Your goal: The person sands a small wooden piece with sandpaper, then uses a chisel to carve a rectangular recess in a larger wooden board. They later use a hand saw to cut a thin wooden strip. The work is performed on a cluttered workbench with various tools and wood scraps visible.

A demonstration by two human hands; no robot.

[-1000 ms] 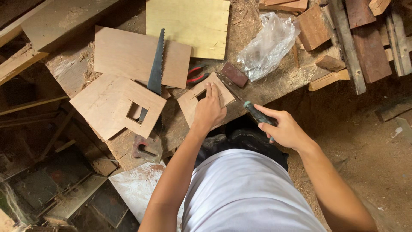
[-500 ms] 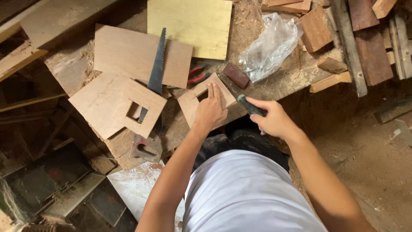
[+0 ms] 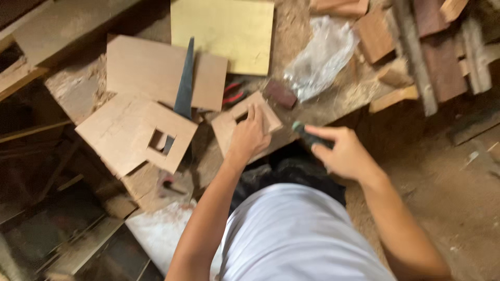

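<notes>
- Plywood piece (image 3: 249, 124) with cut-out lies at bench edge, left hand (image 3: 250, 136) pressing flat on it, fingers spread a little.
- Right hand (image 3: 341, 154) fingers wrapped round dark green tool handle (image 3: 308, 136), just right of piece.
- Handsaw (image 3: 185, 83) rests on boards (image 3: 156, 73) further left.

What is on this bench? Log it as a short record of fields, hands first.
left hand: presses flat on a small plywood piece
right hand: grips a dark-handled tool
saw: lies on plywood sheets
cut-out panel: square hole, left of the hands
yellow board: far side
plastic bag: crumpled, beside wood blocks
</notes>
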